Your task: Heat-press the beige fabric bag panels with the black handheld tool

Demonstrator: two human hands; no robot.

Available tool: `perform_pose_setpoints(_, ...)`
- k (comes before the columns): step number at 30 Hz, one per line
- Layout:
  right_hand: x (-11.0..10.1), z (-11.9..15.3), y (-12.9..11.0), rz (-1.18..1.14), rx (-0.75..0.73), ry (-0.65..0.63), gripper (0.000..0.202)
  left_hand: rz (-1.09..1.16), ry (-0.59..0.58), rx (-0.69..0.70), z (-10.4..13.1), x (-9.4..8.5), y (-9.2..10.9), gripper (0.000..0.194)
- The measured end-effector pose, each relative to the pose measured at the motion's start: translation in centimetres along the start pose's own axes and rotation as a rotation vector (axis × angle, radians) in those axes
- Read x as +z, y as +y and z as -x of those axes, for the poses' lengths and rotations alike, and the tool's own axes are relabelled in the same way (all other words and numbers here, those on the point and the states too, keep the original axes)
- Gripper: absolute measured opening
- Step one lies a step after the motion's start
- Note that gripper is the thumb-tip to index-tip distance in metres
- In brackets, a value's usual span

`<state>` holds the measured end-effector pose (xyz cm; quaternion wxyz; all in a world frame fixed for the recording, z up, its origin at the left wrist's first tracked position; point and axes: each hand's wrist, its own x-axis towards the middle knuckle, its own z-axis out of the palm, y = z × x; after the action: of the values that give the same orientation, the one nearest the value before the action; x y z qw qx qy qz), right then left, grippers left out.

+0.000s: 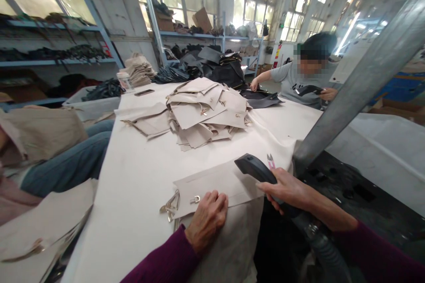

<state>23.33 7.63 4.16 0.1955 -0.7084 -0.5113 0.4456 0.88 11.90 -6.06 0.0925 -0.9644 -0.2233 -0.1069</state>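
A beige flat piece (229, 179) with a metal clasp (195, 199) lies on the white table near its front edge. My left hand (208, 214) rests on its lower edge, fingers curled and pressed together; whether they pinch the material is hidden. Metal hardware (170, 206) sticks out at the piece's left end. In my right hand (282, 188) is a black handheld nozzle (257, 169) with a ribbed hose (327, 247), its head over the piece's right part. Small pink-handled snips (271, 162) stand out just beyond my right hand.
A heap of beige pieces (209, 110) covers the table's middle. Black pieces (260, 97) lie behind, beside a person (303, 79) holding a black tool. A slanted metal post (358, 70) rises at right. Someone's denim-clad legs (69, 163) are at left. A phone (144, 92) lies far left.
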Motion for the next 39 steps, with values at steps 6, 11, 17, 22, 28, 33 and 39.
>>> perform_pose_setpoints(6,1.4,-4.2,0.2,0.063,0.007,-0.016,0.027,0.016,-0.004,-0.006,0.0,0.2,-0.1,0.017)
perform_pose_setpoints(11,0.1,-6.3,-0.5,0.03,-0.027,0.13,0.028,0.08,-0.03,-0.045,0.1,0.0,-0.4,0.02)
perform_pose_setpoints(17,-4.0,-1.7,0.2,-0.102,-0.042,0.19,0.035,0.31,-0.044,-0.264,-0.3,-0.1,-1.1,0.022)
perform_pose_setpoints(22,-3.7,5.6,3.4,-0.15,-0.089,0.166,0.039,0.792,-0.131,-0.32,-3.4,-0.9,-3.0,0.019)
perform_pose_setpoints(28,0.5,9.0,7.9,-0.131,-0.071,0.164,0.027,1.134,-0.195,-0.393,-6.0,-0.5,-6.1,0.031)
perform_pose_setpoints(33,2.5,8.4,8.2,-0.139,-0.106,0.098,0.016,1.305,-0.199,-0.508,-5.5,-0.1,-6.6,0.037)
perform_pose_setpoints(39,2.8,6.6,6.5,-0.217,-0.124,0.059,0.013,1.443,-0.195,-0.576,-5.4,0.6,-6.3,0.038)
